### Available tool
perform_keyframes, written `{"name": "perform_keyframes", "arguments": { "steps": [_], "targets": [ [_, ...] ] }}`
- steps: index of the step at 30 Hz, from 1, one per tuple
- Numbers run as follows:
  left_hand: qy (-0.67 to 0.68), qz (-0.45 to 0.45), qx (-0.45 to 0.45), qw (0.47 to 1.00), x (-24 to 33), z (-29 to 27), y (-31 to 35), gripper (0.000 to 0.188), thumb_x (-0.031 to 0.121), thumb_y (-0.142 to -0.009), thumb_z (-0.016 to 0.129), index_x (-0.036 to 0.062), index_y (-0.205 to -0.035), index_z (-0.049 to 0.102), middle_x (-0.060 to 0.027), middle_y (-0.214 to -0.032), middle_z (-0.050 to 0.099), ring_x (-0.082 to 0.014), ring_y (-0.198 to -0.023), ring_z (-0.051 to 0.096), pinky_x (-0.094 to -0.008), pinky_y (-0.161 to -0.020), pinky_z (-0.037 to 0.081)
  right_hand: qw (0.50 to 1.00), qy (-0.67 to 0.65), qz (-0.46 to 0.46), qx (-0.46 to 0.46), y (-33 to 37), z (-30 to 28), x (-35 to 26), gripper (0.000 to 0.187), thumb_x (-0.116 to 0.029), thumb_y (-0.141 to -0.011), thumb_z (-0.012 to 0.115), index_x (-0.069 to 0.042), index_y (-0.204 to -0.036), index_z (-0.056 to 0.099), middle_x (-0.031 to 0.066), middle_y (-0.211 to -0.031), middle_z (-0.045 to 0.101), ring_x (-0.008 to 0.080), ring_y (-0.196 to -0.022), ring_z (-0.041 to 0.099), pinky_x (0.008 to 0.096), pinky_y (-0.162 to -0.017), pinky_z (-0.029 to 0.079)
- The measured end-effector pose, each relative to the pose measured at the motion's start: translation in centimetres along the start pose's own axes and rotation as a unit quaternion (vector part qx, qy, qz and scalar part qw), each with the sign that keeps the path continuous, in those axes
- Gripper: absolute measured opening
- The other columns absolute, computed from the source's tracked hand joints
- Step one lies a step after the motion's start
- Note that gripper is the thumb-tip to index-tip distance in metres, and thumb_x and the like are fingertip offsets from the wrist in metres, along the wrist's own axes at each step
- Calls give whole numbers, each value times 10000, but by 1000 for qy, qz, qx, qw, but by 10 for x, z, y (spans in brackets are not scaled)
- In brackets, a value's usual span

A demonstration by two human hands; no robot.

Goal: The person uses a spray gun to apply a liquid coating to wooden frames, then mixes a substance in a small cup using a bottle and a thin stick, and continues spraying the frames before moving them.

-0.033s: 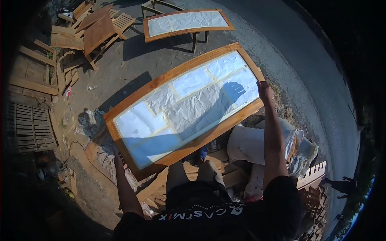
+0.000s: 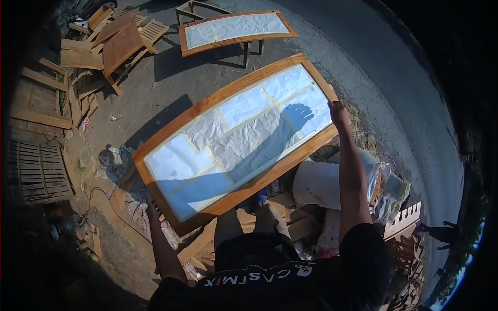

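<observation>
Held out in front of me is a large wooden window-like frame (image 2: 275, 173), tilted with its right end higher in view. Sheets of white and grey paper (image 2: 249, 137), joined with pale tape, cover its inside area, and my arm's shadow falls across them. My right hand (image 2: 339, 115) is closed round the frame's right end. At the lower left corner my left hand (image 2: 152, 211) grips the edge, its fingers partly hidden in shadow and behind the wood.
Beyond it a similar paper-covered frame (image 2: 238, 42) lies on a stand. Wooden furniture parts (image 2: 122, 49) are piled at far left, above a slatted crate (image 2: 40, 171). White wrapped bundles (image 2: 316, 182) and wood scraps lie near my legs. A paved road (image 2: 404, 111) runs along the right.
The view has shifted slightly, so the background sits a little further left and higher. Both hands keep their hold on the frame, which has barely moved in the picture.
</observation>
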State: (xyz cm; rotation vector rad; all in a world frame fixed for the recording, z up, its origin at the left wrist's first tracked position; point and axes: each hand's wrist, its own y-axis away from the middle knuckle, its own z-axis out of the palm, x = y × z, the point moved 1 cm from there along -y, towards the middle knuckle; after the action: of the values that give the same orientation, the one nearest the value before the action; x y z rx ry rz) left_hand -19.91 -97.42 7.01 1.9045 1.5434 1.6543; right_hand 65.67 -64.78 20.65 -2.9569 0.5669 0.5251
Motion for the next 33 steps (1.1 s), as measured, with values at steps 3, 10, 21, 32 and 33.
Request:
{"name": "perform_keyframes", "arguments": {
  "steps": [3, 10, 21, 32, 33],
  "targets": [
    [17, -1, -7, 1000, 13, 9, -1, 849, 782, -943, 394, 58, -1348, 573, -128, -1135, 665, -272, -999, 648, -426, -877, 527, 999, 23, -19, 25, -24, -5, 4, 516, -505, -992, 516, -73, -1257, 613, 257, -1183, 675, 496, -1068, 635, 560, -904, 506],
    [-3, -25, 32, 999, 29, 5, 1, 872, 790, -942, 389, 23, -1293, 609, -132, -1074, 676, -255, -971, 660, -409, -863, 534, 998, 31, 51, -23, -119, 24, 12, 649, -618, -967, 502, -53, -1244, 661, 237, -1207, 684, 435, -1140, 643, 511, -961, 503],
    [24, -38, 81, 996, 27, 19, 30, 720, 766, -933, 455, 94, -1064, 676, -16, -829, 608, -143, -757, 552, -338, -731, 437, 949, -110, 111, -273, -270, 75, 63, 939, -775, -896, 511, -37, -1477, 514, 151, -1388, 595, 282, -1174, 592, 406, -991, 457],
    [36, -77, 58, 995, 27, 31, 41, 845, 789, -908, 458, 126, -1426, 533, -111, -1230, 640, -247, -1064, 583, -387, -910, 449, 916, -248, 124, -290, -281, 82, 72, 898, -713, -892, 595, -2, -1438, 539, 146, -1369, 592, 250, -1142, 572, 413, -938, 451],
    [33, -74, 59, 995, 30, 37, 39, 846, 784, -907, 467, 133, -1444, 524, -125, -1239, 642, -261, -1091, 586, -391, -927, 451, 922, -229, 128, -284, -280, 84, 79, 895, -709, -890, 601, -1, -1434, 544, 144, -1365, 596, 253, -1139, 575, 414, -934, 454]
  ]
}}
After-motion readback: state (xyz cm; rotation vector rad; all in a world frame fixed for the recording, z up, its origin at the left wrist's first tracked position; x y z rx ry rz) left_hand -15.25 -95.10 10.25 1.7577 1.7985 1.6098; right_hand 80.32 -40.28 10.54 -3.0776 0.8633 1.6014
